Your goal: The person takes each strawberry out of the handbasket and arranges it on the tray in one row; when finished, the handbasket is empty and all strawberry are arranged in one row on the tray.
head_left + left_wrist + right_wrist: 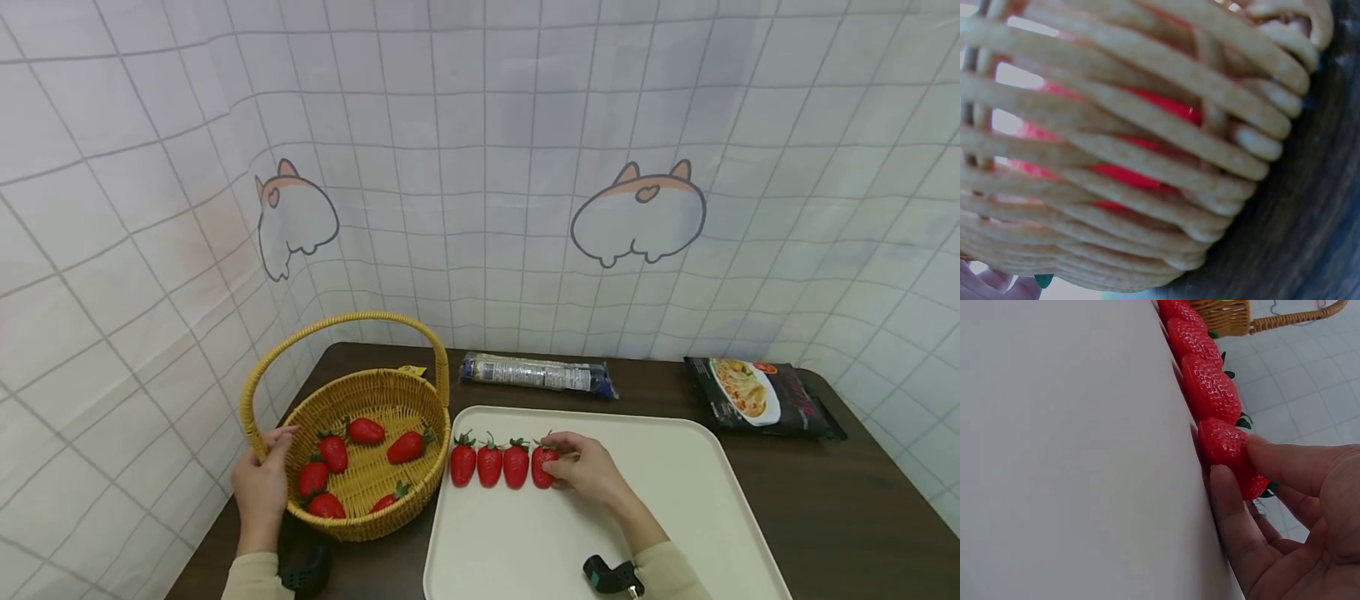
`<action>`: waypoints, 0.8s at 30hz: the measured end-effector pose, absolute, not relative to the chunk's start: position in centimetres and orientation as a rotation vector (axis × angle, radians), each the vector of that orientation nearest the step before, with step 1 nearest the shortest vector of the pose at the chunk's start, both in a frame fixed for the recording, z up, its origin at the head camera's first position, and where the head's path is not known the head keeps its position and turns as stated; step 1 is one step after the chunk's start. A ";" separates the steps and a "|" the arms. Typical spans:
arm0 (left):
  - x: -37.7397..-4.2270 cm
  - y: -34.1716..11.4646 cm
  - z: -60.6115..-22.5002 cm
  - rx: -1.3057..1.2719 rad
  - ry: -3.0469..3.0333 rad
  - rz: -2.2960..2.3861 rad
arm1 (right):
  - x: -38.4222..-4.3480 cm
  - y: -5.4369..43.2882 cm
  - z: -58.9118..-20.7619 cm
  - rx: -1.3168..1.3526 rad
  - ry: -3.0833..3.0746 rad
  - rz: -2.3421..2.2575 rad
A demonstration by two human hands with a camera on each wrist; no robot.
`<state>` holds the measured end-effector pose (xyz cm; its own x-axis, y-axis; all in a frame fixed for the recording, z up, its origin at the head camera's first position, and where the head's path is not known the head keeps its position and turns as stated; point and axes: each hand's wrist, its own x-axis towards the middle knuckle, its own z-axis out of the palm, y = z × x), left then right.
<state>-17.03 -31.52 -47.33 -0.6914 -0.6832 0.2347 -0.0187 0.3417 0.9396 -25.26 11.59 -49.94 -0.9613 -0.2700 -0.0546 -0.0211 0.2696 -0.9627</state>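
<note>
A yellow wicker basket with a tall arched handle holds several red strawberries. My left hand grips its left side, where the handle meets the rim. The left wrist view is filled by the basket's weave, with red showing through the gaps. On the cream tray, several strawberries stand in a side-by-side row, leaves toward the back. At the row's right end, my right hand pinches a strawberry between thumb and fingers, right beside its neighbour.
Behind the tray lies a long clear-and-blue packet. A black food pouch with a noodle picture is at the back right of the dark table. A grid-patterned curtain hangs along the back and sides.
</note>
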 end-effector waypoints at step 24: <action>-17.4 -31.3 -47.5 0.585 -1.980 -1.347 | -25.4 12.0 -50.2 -0.329 2.276 -1.754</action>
<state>-17.42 -31.35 -47.55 -0.6798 -0.6813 0.2717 0.0024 0.3683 0.9297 -25.37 12.00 -50.22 -0.9435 -0.3262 -0.0588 -0.0262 0.2504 -0.9678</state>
